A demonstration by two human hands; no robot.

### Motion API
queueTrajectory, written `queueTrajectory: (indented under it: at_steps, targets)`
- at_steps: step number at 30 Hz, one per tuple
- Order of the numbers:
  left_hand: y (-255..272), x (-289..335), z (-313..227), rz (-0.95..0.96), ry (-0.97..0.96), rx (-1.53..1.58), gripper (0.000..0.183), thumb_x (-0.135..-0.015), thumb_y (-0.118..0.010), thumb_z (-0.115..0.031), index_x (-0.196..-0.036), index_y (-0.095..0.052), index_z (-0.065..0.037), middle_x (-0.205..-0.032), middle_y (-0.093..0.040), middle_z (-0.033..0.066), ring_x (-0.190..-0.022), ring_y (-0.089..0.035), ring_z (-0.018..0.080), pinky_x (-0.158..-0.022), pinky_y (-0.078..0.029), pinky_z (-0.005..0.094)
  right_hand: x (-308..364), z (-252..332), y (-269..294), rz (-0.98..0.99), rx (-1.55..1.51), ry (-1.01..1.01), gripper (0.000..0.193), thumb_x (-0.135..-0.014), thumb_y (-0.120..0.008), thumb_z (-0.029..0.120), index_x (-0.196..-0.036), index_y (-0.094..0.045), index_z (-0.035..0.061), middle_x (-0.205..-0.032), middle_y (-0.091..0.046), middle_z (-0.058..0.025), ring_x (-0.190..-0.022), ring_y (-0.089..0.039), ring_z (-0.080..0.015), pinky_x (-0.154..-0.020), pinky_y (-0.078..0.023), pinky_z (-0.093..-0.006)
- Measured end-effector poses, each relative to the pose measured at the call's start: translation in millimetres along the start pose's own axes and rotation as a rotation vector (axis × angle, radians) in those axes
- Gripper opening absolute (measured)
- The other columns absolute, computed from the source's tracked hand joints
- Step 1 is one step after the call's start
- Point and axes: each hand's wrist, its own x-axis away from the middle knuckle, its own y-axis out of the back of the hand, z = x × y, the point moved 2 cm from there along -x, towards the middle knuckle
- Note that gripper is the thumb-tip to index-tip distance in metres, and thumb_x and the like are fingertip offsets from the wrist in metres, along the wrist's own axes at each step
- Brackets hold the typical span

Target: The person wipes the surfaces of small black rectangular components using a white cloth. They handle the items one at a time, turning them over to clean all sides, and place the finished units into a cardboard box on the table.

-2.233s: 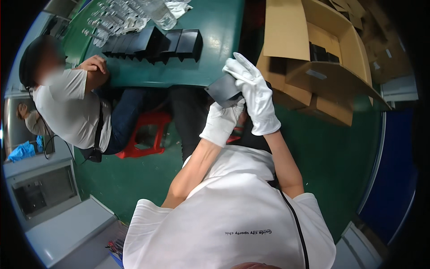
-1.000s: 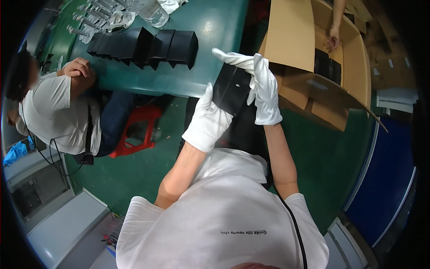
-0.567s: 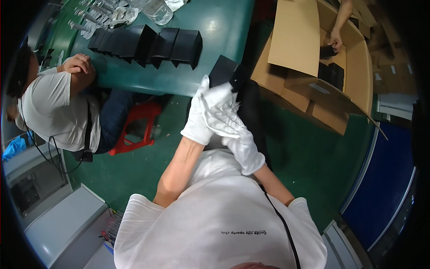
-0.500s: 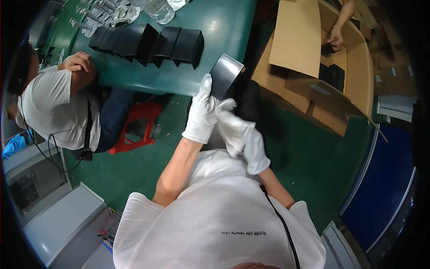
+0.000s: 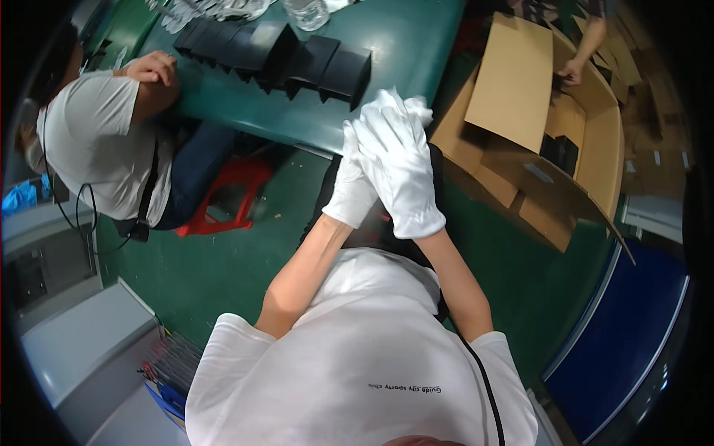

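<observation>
Fingers of both white-gloved hands press together, the right hand [image 5: 399, 165] laid over the left hand [image 5: 355, 186]; whether anything sits between them cannot be told. Just beyond, a row of open black boxes [image 5: 286, 58] stands on the green table [image 5: 405, 44]. At right a brown cardboard carton [image 5: 520, 97] lies open, another person's hand [image 5: 571, 71] at its flap.

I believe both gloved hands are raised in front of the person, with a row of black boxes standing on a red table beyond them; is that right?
Not quite: in the head view the table is green. The left hand and right hand, both white-gloved, are raised, with the black boxes beyond.
</observation>
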Motion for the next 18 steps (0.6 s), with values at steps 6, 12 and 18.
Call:
queueTrajectory:
  at_steps: [6,12,18]
  targets:
    - [18,11,-1,-0.160,-0.003,-0.143,0.066,-0.105,-0.046,-0.056,-0.148,-0.044,-0.007,-0.137,-0.058,0.0100,-0.122,-0.058,0.0210,-0.105,-0.046,0.0346,35,-2,0,0.016,-0.194,0.031,0.038,-0.083,-0.075,0.010,-0.121,-0.072,0.0091,-0.135,-0.065,-0.0074,-0.137,-0.052,-0.0288,-0.117,-0.037,-0.0491]
    - [2,62,-40,-0.366,-0.472,-1.637,0.023,-0.097,-0.066,-0.023,-0.109,-0.075,-0.006,-0.087,-0.073,0.0084,-0.078,-0.069,0.0229,-0.075,-0.054,0.0369,27,-3,-1,0.057,-0.127,0.026,0.042,-0.081,-0.079,0.018,-0.122,-0.073,0.0124,-0.135,-0.066,-0.0071,-0.136,-0.053,-0.0291,-0.116,-0.039,-0.0492]
    - [5,36,-37,-0.382,-0.845,-2.229,0.023,-0.076,-0.078,-0.018,-0.096,-0.071,-0.010,-0.091,-0.067,0.0087,-0.079,-0.064,0.0316,-0.073,-0.051,0.0447,30,-6,-4,0.108,0.010,0.106,0.049,-0.077,-0.081,0.022,-0.124,-0.072,0.0124,-0.140,-0.062,-0.0058,-0.136,-0.053,-0.0283,-0.117,-0.038,-0.0506]
